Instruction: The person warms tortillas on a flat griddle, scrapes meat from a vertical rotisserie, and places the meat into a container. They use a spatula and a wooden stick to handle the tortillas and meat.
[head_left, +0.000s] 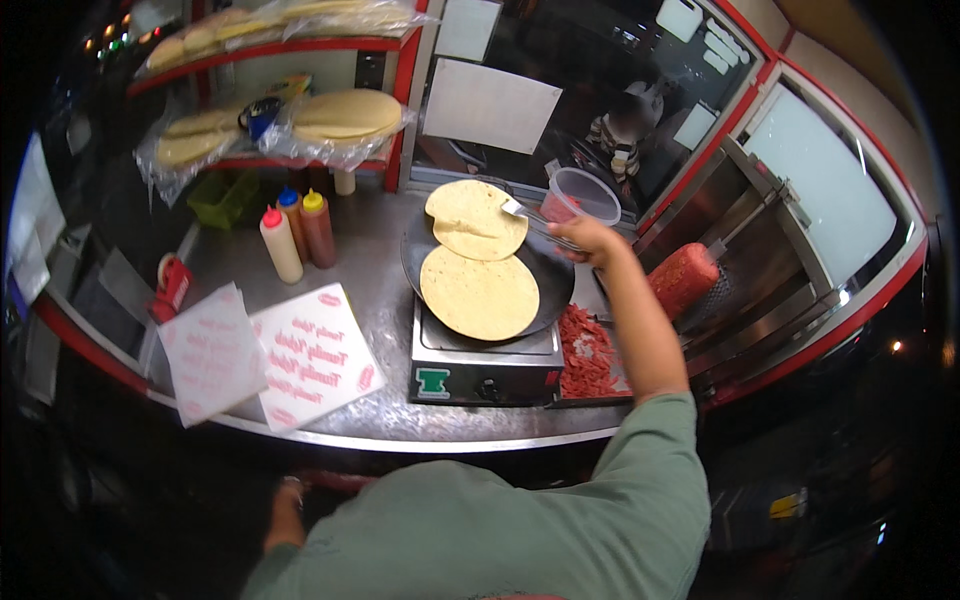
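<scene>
My right hand (589, 238) is closed around metal tongs (536, 220). Their tip touches the far flatbread (480, 214), which has a crease across it. A second round flatbread (480, 296) lies nearer to me, meeting the far one at its edge. Both rest on a black flat pan (559, 281) over a single stove (484, 379). Low at the counter's front edge is my left hand (292, 486), small and in shadow; its fingers do not show clearly. Right of the stove, shredded reddish meat (589, 356) lies in a tray.
A meat cone on a spit (682, 279) stands at right, beside a clear plastic tub (581, 196). Several squeeze bottles (281, 247) and printed wrapping papers (319, 356) occupy the left counter. Bagged flatbreads (345, 116) fill red-edged shelves. Beyond the glass is a person (619, 142).
</scene>
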